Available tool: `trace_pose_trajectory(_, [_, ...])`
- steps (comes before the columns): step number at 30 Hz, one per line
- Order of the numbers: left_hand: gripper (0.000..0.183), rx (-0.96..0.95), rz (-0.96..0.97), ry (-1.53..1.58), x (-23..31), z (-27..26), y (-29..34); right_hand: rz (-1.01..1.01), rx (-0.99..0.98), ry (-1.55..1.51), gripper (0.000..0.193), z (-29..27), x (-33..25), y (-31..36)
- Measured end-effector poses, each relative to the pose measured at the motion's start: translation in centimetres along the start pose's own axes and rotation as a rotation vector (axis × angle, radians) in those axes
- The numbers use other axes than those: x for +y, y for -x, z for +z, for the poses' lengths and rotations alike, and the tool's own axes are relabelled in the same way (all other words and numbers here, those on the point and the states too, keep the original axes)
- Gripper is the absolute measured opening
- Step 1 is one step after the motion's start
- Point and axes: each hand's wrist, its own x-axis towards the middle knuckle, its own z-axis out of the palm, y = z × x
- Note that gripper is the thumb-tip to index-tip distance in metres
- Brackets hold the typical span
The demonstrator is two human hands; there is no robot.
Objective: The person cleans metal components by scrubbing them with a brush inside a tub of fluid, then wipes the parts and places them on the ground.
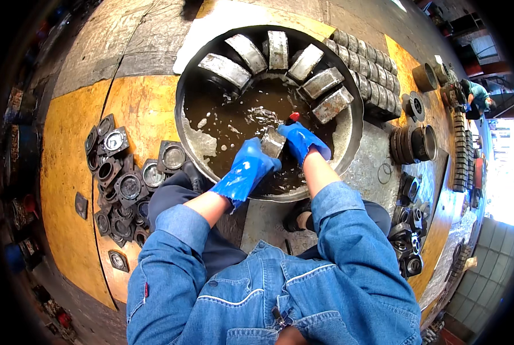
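My left hand [248,167], in a wet blue rubber glove, is closed on a grey metal block [273,142] held over the murky water in a large round metal tub [355,129]. On the block's other side, my right hand [304,141], gloved the same way, has its fingers closed. A small red-ended tool [293,117] pokes out past its fingertips; the rest of it is hidden. Foam floats on the brown water. Several similar metal blocks [277,50] lean around the tub's far inner wall.
Square metal parts with round openings [130,185] lie heaped left of the tub. Rows of stacked metal blocks [372,72] stand at the far right. Metal rings and cylinders [423,142] sit to the right, above more castings [403,230]. Another person [476,98] bends at the far right.
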Motion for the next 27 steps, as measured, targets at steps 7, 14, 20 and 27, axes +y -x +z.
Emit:
trace_pose_trajectory(7, [0.040,-0.025,0.027,0.185,1.1,1.4,-2.1,0.096,0.166,-0.223,0.045,-3.0,-1.5,5.1])
trace_pose_trajectory(14, [0.016,-0.158,0.161,0.688,-0.1,-1.0,-1.1,-0.221,0.133,-0.678,0.034,-5.2,-1.4,9.3])
trace_pose_trajectory(20, [0.036,0.067,0.012,0.077,-5.0,-4.6,-6.8,-0.474,-0.102,-0.345,0.035,-1.0,-6.7,6.5])
trace_pose_trajectory(27, [0.039,-0.081,-0.030,0.710,-3.2,-7.0,-1.4,-0.291,0.116,-0.244,0.025,-0.5,-5.3,4.2])
